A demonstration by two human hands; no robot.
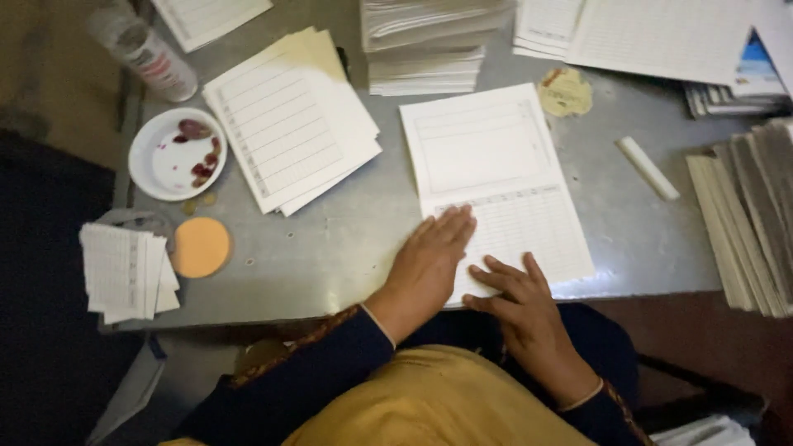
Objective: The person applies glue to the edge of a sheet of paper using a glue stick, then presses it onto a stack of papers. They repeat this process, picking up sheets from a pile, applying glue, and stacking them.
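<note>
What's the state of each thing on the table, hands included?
Left hand: flat, palm down on the ruled sheet.
Right hand: fingers spread, pressing the sheet's near edge.
Ruled sheet: lying flat.
White bowl: upright, a few red bits inside.
Bottle: on its side.
Orange disc: flat.

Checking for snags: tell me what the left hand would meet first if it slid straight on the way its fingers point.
The left hand lies flat on the ruled sheet, fingers pointing up-right. Sliding on, it would likely cross only more of that sheet first; the round yellowish scrap lies beyond.
</note>
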